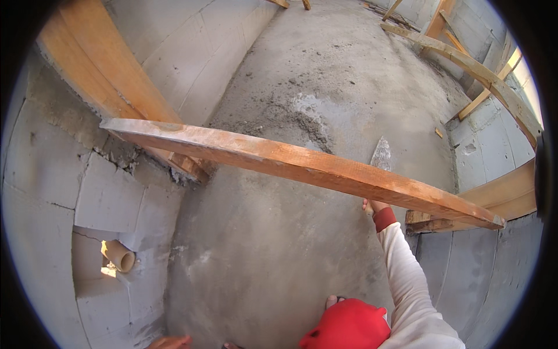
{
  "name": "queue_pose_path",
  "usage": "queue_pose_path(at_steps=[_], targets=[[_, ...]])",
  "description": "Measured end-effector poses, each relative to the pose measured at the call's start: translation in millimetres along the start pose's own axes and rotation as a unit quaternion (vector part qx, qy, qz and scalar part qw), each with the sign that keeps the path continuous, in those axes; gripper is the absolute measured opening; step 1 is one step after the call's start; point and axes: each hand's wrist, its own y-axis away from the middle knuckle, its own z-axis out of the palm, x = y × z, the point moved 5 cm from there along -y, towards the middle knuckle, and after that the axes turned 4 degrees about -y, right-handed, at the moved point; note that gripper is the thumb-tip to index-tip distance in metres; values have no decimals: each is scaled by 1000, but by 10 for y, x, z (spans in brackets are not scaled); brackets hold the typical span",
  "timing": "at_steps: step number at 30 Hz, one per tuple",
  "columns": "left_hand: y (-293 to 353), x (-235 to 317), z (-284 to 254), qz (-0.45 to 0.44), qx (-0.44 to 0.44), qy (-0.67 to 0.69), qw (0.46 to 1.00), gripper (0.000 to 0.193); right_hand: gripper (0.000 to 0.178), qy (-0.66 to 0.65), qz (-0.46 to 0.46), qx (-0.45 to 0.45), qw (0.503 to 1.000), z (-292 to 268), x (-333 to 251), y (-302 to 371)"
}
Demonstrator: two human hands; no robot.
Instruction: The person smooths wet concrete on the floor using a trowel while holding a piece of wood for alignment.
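Right hand point(378, 207) clamped on the handle of a pointed trowel point(381, 155); blade just beyond a timber beam point(279, 156), over or on the concrete floor point(261, 262), contact unclear. Beam spans wall to wall, hiding the trowel's middle. Mortar crumbs point(311, 127) left of blade. Left block wall point(110, 198): pipe stub point(120, 257) in a hole. Left hand point(168, 342) cropped at lower edge; grip cannot be told.

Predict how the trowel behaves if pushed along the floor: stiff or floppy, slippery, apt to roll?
The trowel in the right hand is probably stiff: its pointed blade looks straight and metallic. The blade's pale, mottled face may be residue, so expect some drag. Broad and flat, it seems unlikely to roll.
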Motion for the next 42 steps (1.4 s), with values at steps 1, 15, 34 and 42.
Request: queue_pose_path(at_steps=[1, 15, 34, 42], targets=[[51, -11, -19, -8, -6, -4, 1000, 37, 12, -18, 30, 0, 999, 42, 223, 114], [602, -138, -30, -6, -2, -54, 999, 44, 37, 153, 34, -113, 981, 2388, -215, -368], [-189, 324, 81, 175, -66, -24, 982, 40, 29, 547, -314, 50, 774, 965, 243, -74], [-508, -150, 430, -26, -19, -5, 999, 32, 60, 455, -40, 49, 888, 594, 435, 732]])
